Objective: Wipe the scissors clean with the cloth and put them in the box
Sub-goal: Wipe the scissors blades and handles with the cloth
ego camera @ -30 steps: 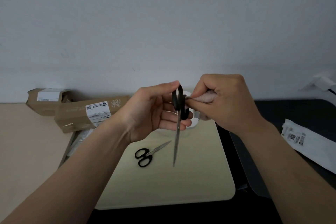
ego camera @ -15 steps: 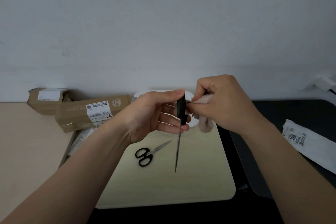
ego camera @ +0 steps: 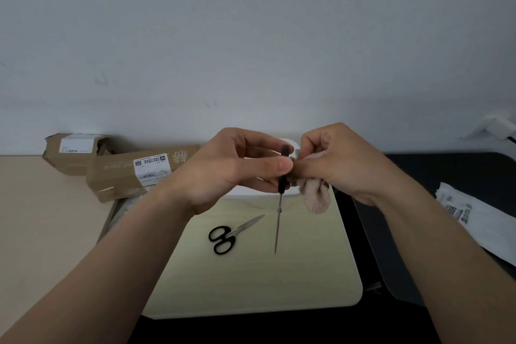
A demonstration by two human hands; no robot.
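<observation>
My left hand (ego camera: 231, 167) grips the black handles of a pair of scissors (ego camera: 277, 220), seen edge-on, blades hanging straight down over the pale mat (ego camera: 251, 282). My right hand (ego camera: 343, 162) is closed on a beige cloth (ego camera: 314, 195) pressed against the handles; a fold of it dangles below my fingers. A second pair of black-handled scissors (ego camera: 231, 234) lies flat on the mat, blades pointing up and right. A white box (ego camera: 290, 193) sits behind my hands, mostly hidden by them.
Two brown cardboard boxes (ego camera: 134, 173) lie at the back left against the wall. A white plastic package (ego camera: 480, 218) rests on the dark surface at the right. A white plug (ego camera: 499, 127) is at the far right edge.
The held scissors turned from broadside to edge-on and lifted slightly. My right hand shifted the cloth along the handles, and more cloth now hangs below it.
</observation>
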